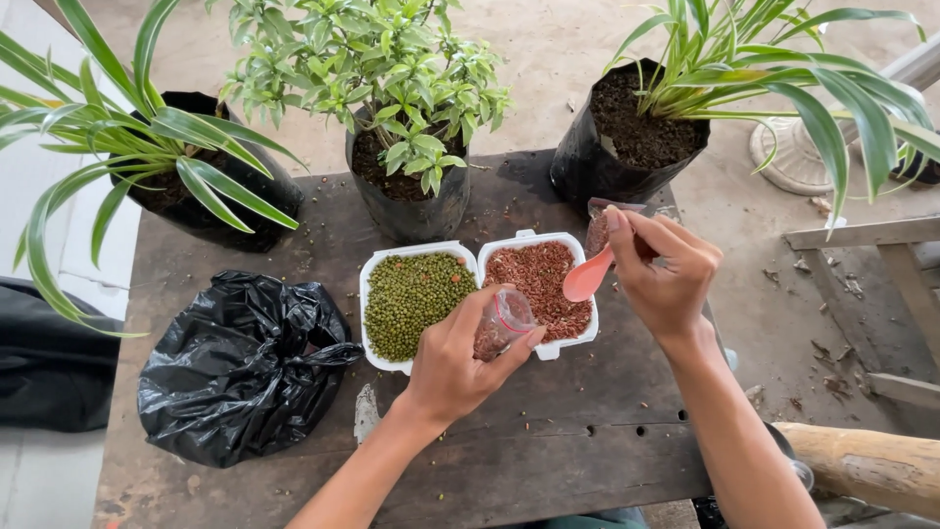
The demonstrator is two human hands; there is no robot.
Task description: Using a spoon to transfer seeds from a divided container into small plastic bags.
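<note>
Above the white two-part tray (pixel 548 348), the left hand (pixel 455 367) is curled around a small clear bag (pixel 501 323) partly filled with reddish grain, while the right hand (pixel 664 279) pinches a pink spoon (pixel 587 277) over the red-grain half — filling looks underway, not finished. The other half holds green beans (pixel 416 302). On the dark desk (pixel 548 460) a crumpled black bag (pixel 245 367) lies left; three potted plants (pixel 406 186) crowd the far edge.

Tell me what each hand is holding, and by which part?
The left hand holds a small clear bag of reddish grains by its side, near the open top. The right hand holds a pink spoon by its handle, bowl over the red-grain tray.
</note>
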